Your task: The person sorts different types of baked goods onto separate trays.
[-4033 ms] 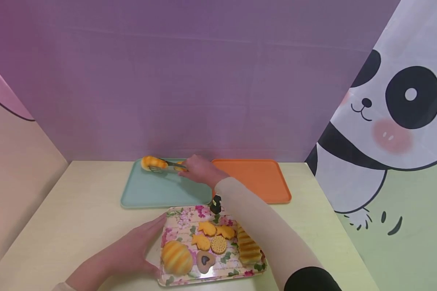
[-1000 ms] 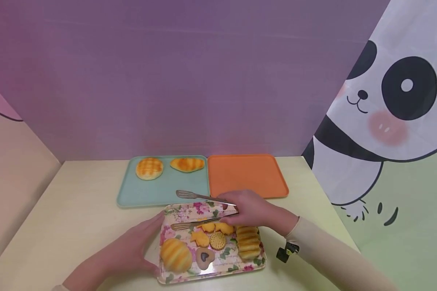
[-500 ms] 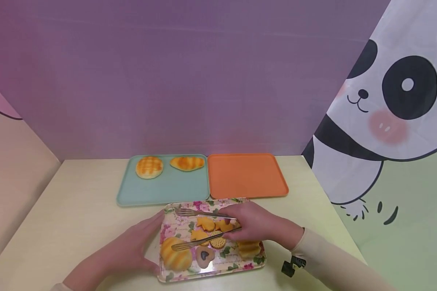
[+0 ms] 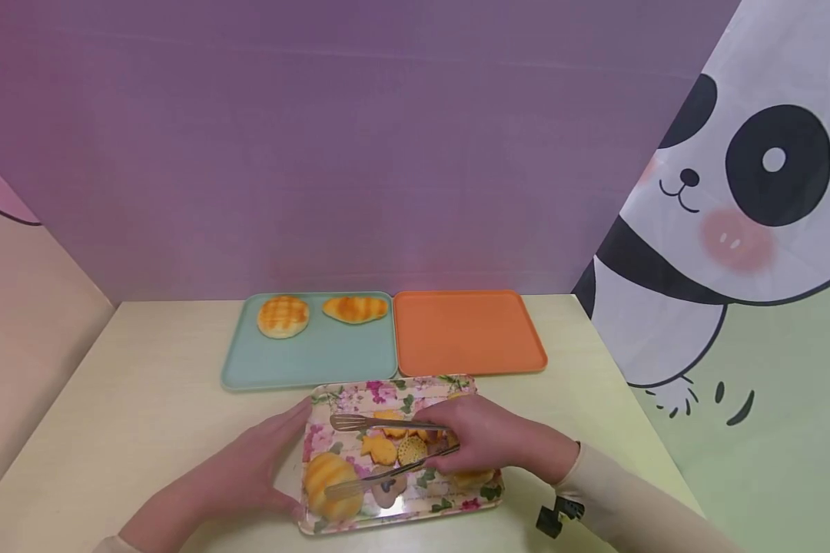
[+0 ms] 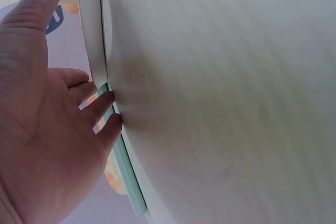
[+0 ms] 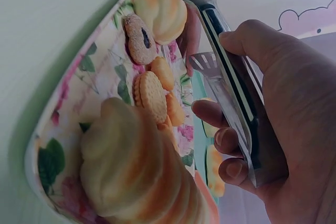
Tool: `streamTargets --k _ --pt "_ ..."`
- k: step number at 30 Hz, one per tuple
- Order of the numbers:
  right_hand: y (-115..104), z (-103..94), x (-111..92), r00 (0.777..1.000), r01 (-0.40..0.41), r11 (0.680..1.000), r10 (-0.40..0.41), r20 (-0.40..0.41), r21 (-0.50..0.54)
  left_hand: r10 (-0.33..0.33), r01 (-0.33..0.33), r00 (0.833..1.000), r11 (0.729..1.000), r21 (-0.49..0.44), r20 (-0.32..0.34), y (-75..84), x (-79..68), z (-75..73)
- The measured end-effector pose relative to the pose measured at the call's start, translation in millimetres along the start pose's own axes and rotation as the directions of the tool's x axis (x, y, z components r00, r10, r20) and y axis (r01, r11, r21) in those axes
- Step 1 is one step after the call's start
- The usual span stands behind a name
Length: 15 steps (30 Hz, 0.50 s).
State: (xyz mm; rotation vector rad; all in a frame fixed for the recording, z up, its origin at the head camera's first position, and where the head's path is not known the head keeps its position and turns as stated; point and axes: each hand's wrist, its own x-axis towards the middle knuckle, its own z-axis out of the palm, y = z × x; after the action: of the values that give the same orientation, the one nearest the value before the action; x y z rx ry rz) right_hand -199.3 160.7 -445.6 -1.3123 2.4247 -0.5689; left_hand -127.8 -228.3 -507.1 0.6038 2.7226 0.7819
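My right hand (image 4: 487, 434) holds metal tongs (image 4: 376, 423) above the floral tray (image 4: 429, 390). The tongs' slotted ends are spread apart, pointing left; the nearer one is over the striped round bun (image 4: 328, 470). Beside that bun lie a heart cookie (image 4: 385, 499), a round cookie (image 4: 412, 452) and fish-shaped crackers (image 4: 379, 450). A long ridged bread (image 6: 142, 166) sits at the tray's right end, largely behind my right hand in the head view. My left hand (image 4: 252, 472) rests along the floral tray's left edge, thumb and fingers spread.
Behind the floral tray is a blue-green tray (image 4: 304, 367) bearing a round bun (image 4: 283, 316) and a long orange-striped bread (image 4: 355, 309). An orange tray (image 4: 469, 334) adjoins it on the right. A purple backdrop (image 4: 387, 153) rises at the table's far edge.
Four seconds ago the tongs held the round bun over the blue-green tray; it now lies there, released. The tongs came back over the floral tray and moved nearer me. My left hand stayed.
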Motion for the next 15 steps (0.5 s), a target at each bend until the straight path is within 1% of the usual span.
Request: streamTargets --k 4,7,12,15 --pt "-2 4.6 1 0.999 -0.003 1.000 0.004 0.032 -0.007 0.003 -0.003 1.000 1.000 -0.001 -0.001 0.3 0.1 -0.7" --pt "-3 8.2 2 0.999 0.012 1.000 -0.011 0.049 -0.023 0.003 -0.003 1.000 1.000 -0.005 0.000 -0.3 0.5 -0.4" --pt "-5 13.2 4 0.997 0.048 0.997 -0.044 0.059 -0.062 0.002 -0.002 1.000 1.000 0.001 -0.001 -2.2 1.0 1.6" --pt "-5 14.5 4 0.997 0.046 0.996 -0.041 0.066 -0.072 0.003 -0.003 1.000 1.000 0.002 -0.002 -3.0 1.3 2.1"
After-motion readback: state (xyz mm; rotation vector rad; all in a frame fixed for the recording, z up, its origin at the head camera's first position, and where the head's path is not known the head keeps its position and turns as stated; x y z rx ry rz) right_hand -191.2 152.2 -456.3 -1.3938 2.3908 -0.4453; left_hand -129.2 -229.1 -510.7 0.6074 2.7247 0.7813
